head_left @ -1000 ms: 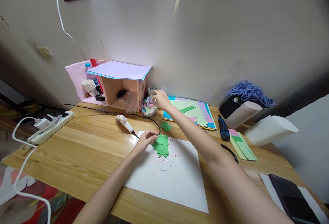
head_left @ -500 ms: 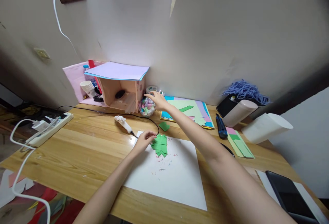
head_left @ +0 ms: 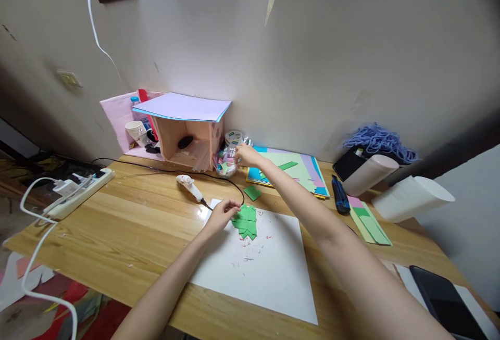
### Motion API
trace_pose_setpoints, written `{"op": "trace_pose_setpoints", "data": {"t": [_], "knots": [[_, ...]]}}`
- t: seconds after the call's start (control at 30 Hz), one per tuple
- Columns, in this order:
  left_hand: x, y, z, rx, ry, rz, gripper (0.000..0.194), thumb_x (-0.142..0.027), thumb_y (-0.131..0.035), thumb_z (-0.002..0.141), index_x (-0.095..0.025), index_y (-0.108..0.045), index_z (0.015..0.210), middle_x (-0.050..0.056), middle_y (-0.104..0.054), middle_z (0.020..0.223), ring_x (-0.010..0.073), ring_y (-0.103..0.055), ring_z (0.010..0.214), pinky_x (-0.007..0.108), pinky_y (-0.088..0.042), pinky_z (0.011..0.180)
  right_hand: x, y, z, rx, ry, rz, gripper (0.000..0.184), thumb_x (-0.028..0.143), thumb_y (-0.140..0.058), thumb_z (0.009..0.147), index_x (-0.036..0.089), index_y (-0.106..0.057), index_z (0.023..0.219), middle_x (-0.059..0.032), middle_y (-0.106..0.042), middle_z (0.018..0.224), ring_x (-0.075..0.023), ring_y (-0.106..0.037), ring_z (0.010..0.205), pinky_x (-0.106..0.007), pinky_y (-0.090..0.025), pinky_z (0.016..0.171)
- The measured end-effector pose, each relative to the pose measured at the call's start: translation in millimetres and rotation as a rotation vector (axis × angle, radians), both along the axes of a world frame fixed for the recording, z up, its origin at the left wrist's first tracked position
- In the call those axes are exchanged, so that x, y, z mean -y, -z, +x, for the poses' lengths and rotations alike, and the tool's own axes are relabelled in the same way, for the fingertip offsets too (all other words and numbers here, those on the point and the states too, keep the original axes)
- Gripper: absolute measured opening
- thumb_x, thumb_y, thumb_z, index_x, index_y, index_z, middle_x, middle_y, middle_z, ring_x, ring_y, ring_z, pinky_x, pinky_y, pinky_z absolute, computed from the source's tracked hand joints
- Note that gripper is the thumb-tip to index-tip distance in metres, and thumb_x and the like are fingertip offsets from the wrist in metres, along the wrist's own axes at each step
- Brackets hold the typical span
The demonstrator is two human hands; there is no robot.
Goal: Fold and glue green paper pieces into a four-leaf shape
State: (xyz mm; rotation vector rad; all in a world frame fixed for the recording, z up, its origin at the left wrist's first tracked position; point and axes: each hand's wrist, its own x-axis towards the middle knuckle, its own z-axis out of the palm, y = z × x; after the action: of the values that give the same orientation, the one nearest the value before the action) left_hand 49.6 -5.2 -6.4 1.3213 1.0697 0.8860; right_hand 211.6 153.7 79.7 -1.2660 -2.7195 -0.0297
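My left hand point(head_left: 221, 217) rests at the upper left edge of a green folded-paper piece point(head_left: 246, 222), thumb and fingers pinched on it. The piece lies on a white paper sheet point(head_left: 273, 272) with small coloured marks. My right hand point(head_left: 247, 155) reaches across to the right side of a clear tub point(head_left: 225, 171) of colourful paper bits. Its fingers are closed and point down at the tub's rim; what they hold, if anything, is too small to make out. A small green paper square point(head_left: 252, 192) lies on the table behind the sheet.
A white glue gun point(head_left: 189, 188) lies left of the sheet, its black cord crossing the table. A cardboard box point(head_left: 187, 142) with a lilac top stands behind. Coloured paper point(head_left: 304, 168), a blue utility knife point(head_left: 340, 194), white rolls point(head_left: 410, 199) and a power strip point(head_left: 80, 194) surround the workspace.
My right hand has moved slightly right and down at the tub, and its spread fingers have closed together. My left hand stays on the green folded paper. The view has shifted a little.
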Motion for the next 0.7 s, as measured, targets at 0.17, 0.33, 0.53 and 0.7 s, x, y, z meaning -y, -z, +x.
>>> {"op": "trace_pose_setpoints", "data": {"t": [0.17,0.33,0.53,0.7], "knots": [[0,1.4,0,-0.01,0.001,0.013,0.018,-0.027,-0.059,0.067,-0.014,-0.061,0.079,0.005,-0.064,0.074,0.0144,-0.056,0.065,0.025,-0.041,0.059,-5,0.9,-4,0.024,-0.039,-0.021,0.009,0.025,-0.064,0.071,0.021,-0.072,0.073,-0.0057,-0.067,0.077,-0.0218,-0.052,0.082,-0.028,-0.033,0.068],[0,1.7,0,-0.038,0.0,0.04,0.019,-0.03,-0.057,0.069,-0.015,-0.061,0.08,0.006,-0.064,0.075,0.0167,-0.057,0.069,0.027,-0.042,0.062,3,-2.5,-7,0.041,-0.069,-0.013,0.021,0.011,-0.054,0.075,0.021,-0.072,0.078,-0.0057,-0.067,0.082,-0.0227,-0.05,0.087,-0.03,-0.031,0.072],[7,-2.0,-1,-0.147,0.048,0.184,0.023,-0.028,-0.058,0.07,-0.019,-0.062,0.091,0.007,-0.063,0.091,0.021,-0.056,0.084,0.033,-0.041,0.077,45,-15.7,4,-0.201,-0.026,0.089,0.033,0.011,-0.041,0.084,0.019,-0.058,0.11,-0.0087,-0.056,0.114,-0.0218,-0.044,0.102,-0.032,-0.031,0.085],[21,-6.7,3,-0.387,0.154,0.436,0.049,-0.023,-0.063,0.066,-0.021,-0.053,0.114,0.01,-0.056,0.106,0.0268,-0.048,0.101,0.038,-0.035,0.089,96,0.7,30,-0.543,0.208,-0.143,0.024,0.033,-0.041,0.087,0.017,-0.058,0.089,-0.0071,-0.061,0.09,-0.019,-0.052,0.084,-0.031,-0.039,0.076]]}}
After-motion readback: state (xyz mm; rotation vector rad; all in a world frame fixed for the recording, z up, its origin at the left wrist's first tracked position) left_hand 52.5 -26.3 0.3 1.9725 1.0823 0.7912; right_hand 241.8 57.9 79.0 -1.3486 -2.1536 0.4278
